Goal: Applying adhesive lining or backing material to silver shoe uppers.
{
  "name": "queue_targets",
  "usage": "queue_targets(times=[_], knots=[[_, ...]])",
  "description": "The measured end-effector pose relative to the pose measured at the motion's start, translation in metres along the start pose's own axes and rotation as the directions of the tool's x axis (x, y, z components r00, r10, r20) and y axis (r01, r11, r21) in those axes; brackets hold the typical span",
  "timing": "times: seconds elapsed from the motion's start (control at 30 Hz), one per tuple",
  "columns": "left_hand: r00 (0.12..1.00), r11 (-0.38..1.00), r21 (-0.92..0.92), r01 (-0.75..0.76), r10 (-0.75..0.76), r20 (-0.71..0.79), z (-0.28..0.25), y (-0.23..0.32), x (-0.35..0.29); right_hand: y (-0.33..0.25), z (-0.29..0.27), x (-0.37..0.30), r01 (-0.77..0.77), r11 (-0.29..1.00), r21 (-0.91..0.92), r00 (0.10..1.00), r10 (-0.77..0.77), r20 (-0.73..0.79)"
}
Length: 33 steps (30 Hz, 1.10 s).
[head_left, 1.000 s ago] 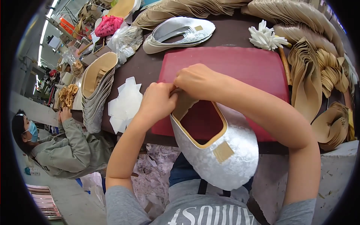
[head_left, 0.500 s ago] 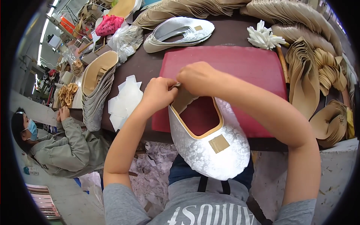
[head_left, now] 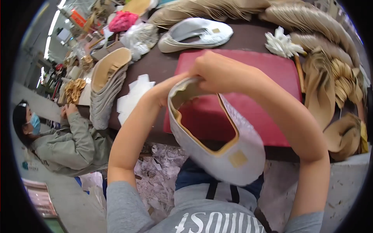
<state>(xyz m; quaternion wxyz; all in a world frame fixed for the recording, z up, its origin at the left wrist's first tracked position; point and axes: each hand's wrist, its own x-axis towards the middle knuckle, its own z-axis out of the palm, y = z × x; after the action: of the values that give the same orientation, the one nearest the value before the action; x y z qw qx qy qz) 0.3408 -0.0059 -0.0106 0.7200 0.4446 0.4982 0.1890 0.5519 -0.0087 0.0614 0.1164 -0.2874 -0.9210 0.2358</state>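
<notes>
A silvery-white floral shoe upper point(head_left: 248, 145), with a tan-edged opening and a small tan square on its toe, hangs in front of me above the table's near edge. Its toe points down toward my lap. At the raised heel end, my right hand point(head_left: 210, 70) is closed on the rim, knuckles up. My left hand point(head_left: 171, 85) is closed on the same end from the left side. Its fingers are mostly hidden behind the upper and the other hand.
Beneath lies a red mat point(head_left: 268, 105). Stacked uppers point(head_left: 107, 91) and white paper pieces point(head_left: 134, 97) sit left, another pale upper point(head_left: 194, 35) beyond. White strips point(head_left: 283, 43), a wooden stick point(head_left: 298, 73) and tan piles point(head_left: 318, 89) lie right. A masked person point(head_left: 70, 139) sits at left.
The heel end has been lifted and tilted, so the opening faces me more and the inside shows. My right hand has risen slightly; my left hand has slipped partly behind the upper.
</notes>
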Motion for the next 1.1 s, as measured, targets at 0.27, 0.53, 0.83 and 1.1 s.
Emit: queue_targets(times=[0.27, 0.53, 0.83, 1.1], knots=[[0.181, 0.302, 0.391, -0.869, 0.931, -0.316, -0.082, 0.09, -0.169, -0.013, -0.016, -0.013, 0.228, 0.973, -0.017, 0.762, -0.189, -0.62], [0.43, 0.132, 0.894, 0.428, 0.84, -0.331, -0.294, -0.031, -0.15, 0.039, 0.017, 0.02, -0.022, 0.996, 0.083, 0.874, 0.059, -0.482], [0.344, -0.346, 0.665, 0.662, 0.929, 0.141, -0.273, -0.023, -0.126, 0.129, 0.029, 0.115, -0.213, 0.944, -0.253, 0.858, 0.057, -0.511], [0.469, -0.034, 0.728, 0.684, 0.786, -0.403, -0.304, -0.024, -0.118, 0.224, 0.012, 0.175, -0.089, 0.992, -0.094, 0.924, 0.047, -0.38]])
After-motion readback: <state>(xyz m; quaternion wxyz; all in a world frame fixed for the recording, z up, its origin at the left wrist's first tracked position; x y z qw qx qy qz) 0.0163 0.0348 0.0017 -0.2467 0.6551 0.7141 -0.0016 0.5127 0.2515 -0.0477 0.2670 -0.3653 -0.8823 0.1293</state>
